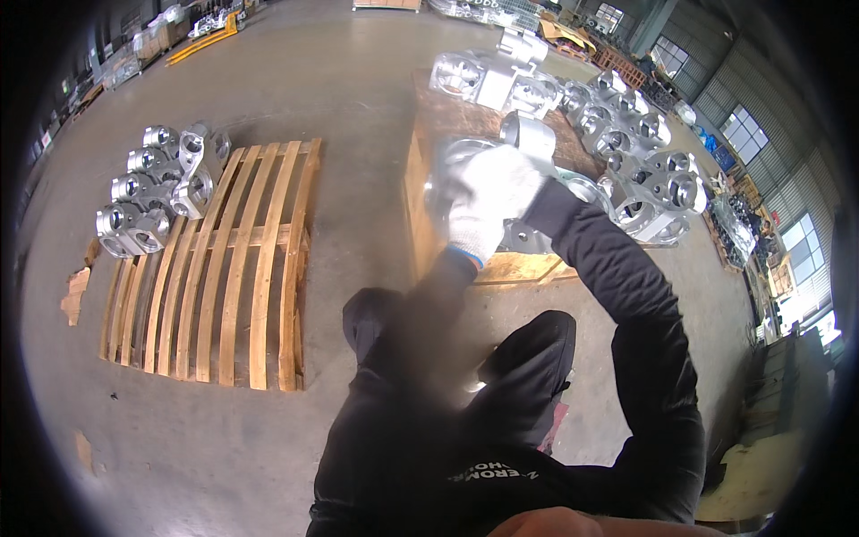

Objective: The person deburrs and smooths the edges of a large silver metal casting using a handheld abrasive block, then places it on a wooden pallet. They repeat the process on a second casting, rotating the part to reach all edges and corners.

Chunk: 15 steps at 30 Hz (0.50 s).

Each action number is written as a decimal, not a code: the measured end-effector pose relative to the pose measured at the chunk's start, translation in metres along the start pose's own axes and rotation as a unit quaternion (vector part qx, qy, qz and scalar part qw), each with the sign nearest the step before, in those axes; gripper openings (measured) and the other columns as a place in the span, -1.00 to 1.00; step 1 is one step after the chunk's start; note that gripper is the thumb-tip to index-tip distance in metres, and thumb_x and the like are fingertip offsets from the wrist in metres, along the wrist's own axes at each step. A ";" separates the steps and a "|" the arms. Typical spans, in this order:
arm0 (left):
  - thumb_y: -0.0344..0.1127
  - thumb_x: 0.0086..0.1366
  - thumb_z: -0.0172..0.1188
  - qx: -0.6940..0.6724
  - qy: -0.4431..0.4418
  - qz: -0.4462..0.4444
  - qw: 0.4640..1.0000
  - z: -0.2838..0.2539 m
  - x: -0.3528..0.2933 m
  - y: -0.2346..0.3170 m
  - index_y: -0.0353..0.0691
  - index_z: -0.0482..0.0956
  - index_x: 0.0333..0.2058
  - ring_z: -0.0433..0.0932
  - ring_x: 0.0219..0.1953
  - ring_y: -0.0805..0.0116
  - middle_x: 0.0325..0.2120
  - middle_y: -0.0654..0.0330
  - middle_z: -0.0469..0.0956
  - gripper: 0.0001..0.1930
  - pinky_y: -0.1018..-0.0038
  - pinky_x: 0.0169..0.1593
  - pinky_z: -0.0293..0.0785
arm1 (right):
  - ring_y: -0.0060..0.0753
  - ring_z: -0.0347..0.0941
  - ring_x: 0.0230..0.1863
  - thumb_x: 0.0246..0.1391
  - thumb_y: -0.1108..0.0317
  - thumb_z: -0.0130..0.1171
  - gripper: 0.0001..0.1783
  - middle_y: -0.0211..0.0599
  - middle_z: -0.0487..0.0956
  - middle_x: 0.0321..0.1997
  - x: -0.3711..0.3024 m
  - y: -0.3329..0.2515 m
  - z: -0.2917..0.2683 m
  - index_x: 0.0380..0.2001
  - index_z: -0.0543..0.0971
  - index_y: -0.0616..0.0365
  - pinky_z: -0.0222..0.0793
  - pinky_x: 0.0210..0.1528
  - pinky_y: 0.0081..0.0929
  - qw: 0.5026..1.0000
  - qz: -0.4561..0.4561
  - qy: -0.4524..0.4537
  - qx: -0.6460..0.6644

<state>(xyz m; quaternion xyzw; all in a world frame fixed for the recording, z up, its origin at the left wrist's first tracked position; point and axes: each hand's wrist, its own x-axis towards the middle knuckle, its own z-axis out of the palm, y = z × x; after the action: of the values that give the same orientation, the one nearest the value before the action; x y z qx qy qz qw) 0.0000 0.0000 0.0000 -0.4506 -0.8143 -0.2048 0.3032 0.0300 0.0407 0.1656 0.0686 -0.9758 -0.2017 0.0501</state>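
My left hand [475, 224] and my right hand [510, 179], both in white gloves, are close together in front of me and overlap. Glare and blur wash out the fingers, so their grip cannot be read. Around them is a silvery metal casting [528, 134] with a round ring end, at the near side of a wood-topped pallet [414, 183]. Whether either hand holds this casting or only touches it is unclear. Behind it, another casting [492, 85] with ring-shaped ends lies on the brown board [465, 116].
More castings [640, 192] crowd the pallet's right side. To my left, a slatted wooden pallet [237, 268] carries several similar castings [161, 183] along its far left part. Cardboard scraps [76, 295] lie beside it. A yellow pallet jack [206, 40] stands far back.
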 end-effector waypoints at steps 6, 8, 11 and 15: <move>-0.08 0.31 0.17 -0.187 0.006 0.091 0.978 -0.045 0.019 -0.055 -0.20 0.72 -0.26 0.61 -0.04 0.07 -0.15 0.01 0.67 -0.69 0.18 0.19 0.41 | 0.07 0.67 -0.30 0.34 0.12 0.14 -0.67 0.00 0.69 -0.31 -0.081 0.015 0.041 -0.03 0.65 0.11 0.56 -0.23 -0.18 0.920 0.291 0.198 0.173; -0.01 0.30 0.19 -0.151 0.034 0.094 0.983 -0.051 0.029 -0.078 -0.14 0.74 -0.27 0.58 -0.03 0.04 -0.16 0.04 0.65 -0.67 0.14 0.21 0.38 | 0.06 0.68 -0.25 0.34 0.14 0.16 -0.66 0.03 0.70 -0.26 -0.100 0.009 0.055 -0.02 0.65 0.15 0.55 -0.19 -0.22 0.897 0.339 0.216 0.187; 0.05 0.29 0.20 -0.187 -0.048 0.068 0.979 -0.060 0.042 -0.096 -0.11 0.76 -0.24 0.55 0.03 0.02 -0.10 0.07 0.64 -0.63 0.13 0.24 0.35 | -0.03 0.69 -0.23 0.35 0.16 0.17 -0.65 0.06 0.70 -0.26 -0.116 -0.007 0.074 -0.03 0.65 0.21 0.53 -0.16 -0.29 0.822 0.423 0.240 0.295; 0.08 0.29 0.21 -0.147 -0.185 0.064 0.970 -0.065 0.068 -0.096 -0.06 0.78 -0.18 0.53 0.08 0.04 -0.08 0.13 0.64 -0.62 0.15 0.28 0.33 | -0.22 0.65 -0.33 0.35 0.18 0.18 -0.66 0.01 0.70 -0.32 -0.118 -0.038 0.091 -0.04 0.64 0.27 0.50 -0.20 -0.37 0.763 0.484 0.282 0.324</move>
<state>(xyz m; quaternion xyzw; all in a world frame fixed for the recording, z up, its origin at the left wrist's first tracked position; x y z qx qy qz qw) -0.0903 -0.0472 0.0884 -0.5712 -0.7870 -0.2152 0.0899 0.1396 0.0594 0.0584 -0.3468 -0.8286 0.2056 0.3883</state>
